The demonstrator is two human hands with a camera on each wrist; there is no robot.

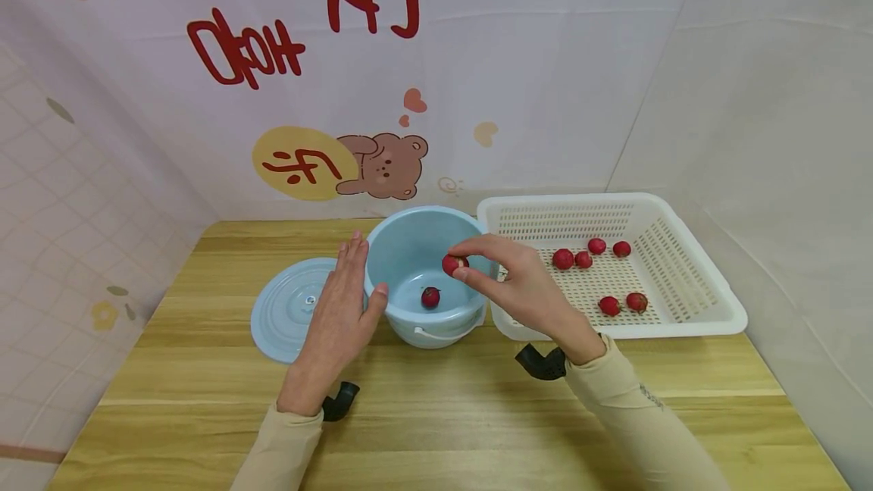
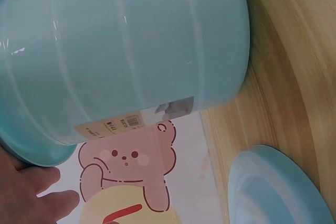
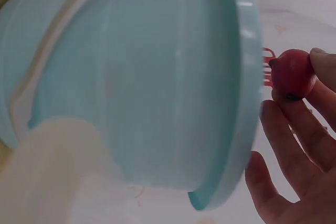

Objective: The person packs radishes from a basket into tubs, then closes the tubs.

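Between the thumb and fingertips of my right hand [image 1: 521, 279] is a small, smooth red radish [image 1: 452, 264], held over the right side of a light blue bucket [image 1: 436, 328]. The right wrist view shows that radish [image 3: 293, 73] just beyond the bucket's rim [image 3: 247, 85]. Another radish [image 1: 430, 297] lies on the bucket's bottom. My left hand [image 1: 339, 308], fingers straight, is at the bucket's left rim. A white slotted basket [image 1: 709, 279] to the right carries several more radishes [image 1: 562, 258].
The round blue lid [image 1: 281, 320] lies on the wooden table [image 1: 436, 415], left of the bucket and partly behind my left hand. A printed cloth wall [image 1: 546, 97] rises along the table's back edge. The bucket's handle [image 1: 443, 337] hangs down its front.
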